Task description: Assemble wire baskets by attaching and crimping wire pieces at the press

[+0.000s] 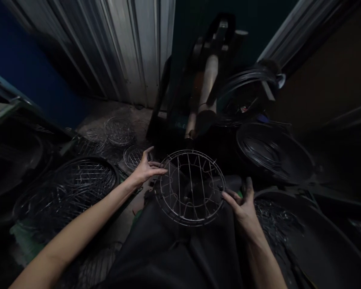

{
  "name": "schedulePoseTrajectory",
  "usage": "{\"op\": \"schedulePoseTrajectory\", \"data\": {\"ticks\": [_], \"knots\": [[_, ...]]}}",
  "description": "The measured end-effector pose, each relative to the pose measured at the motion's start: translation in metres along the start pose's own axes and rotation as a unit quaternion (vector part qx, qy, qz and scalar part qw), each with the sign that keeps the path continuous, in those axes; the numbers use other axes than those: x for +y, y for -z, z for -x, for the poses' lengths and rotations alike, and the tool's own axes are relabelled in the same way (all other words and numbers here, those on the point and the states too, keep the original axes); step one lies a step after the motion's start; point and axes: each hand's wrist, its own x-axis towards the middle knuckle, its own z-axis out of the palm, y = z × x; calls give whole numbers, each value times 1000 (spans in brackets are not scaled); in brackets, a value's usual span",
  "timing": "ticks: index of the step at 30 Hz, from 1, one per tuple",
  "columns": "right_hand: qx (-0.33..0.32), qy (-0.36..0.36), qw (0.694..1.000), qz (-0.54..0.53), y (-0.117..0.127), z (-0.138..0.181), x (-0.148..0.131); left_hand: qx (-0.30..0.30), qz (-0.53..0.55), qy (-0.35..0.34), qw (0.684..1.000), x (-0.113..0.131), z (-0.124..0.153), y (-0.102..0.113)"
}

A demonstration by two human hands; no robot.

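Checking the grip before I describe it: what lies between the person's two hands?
In the head view, a round wire frame spans the gap between the left hand and right hand, its rim touching both hands' fingers.

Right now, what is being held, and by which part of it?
A round wire rack, held at its rim on opposite sides by the left hand and right hand.

Dim light; pale sheen on the corrugated metal wall [132, 48]; heavy fisheye bend at the edges
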Motion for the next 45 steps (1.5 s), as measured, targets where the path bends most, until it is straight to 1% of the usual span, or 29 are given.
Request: {"op": "schedulePoseTrajectory", "data": {"ticks": [4,10,14,16,20,22,25,27,29,32,34,38,41,43,45], "knots": [[23,-10,1000,-7,0,-1,-4,-7,-5,-2,1000,7,-5,-3],[51,-27,998,-18,4,0,-11,-11,-50,-20,998,21,-14,-14],[77,-33,996,-2,6,1,-16,-22,-72,-41,996,34,-28,-24],[86,-37,995,-13,8,-1,-16,-27,-81,-50,995,40,-38,-29],[71,-25,995,-60,11,-13,-10,-39,-75,-65,994,50,-51,-36],[69,-17,995,-68,13,-18,-6,-47,-76,-72,993,52,-53,-38],[88,-25,993,-73,15,-19,-3,-52,-83,-68,993,50,-51,-39],[87,-34,990,-104,19,-15,-4,-40,-83,-74,993,48,-50,-39],[92,-28,985,-143,25,-12,-6,-28,-82,-91,992,47,-53,-38],[113,-29,981,-155,35,-5,-4,-13,-95,-105,990,47,-61,-38],[105,-47,983,-144,37,-1,1,-12,-97,-103,990,46,-63,-38],[50,-69,984,-156,30,4,7,-8,-95,-104,990,45,-62,-37],[13,-82,983,-161,23,2,6,2,-96,-107,990,44,-63,-36],[1,-80,985,-153,20,1,4,6,-96,-111,989,44,-64,-35],[3,-75,988,-132,16,-2,0,8,-97,-114,989,44,-64,-35]]}}
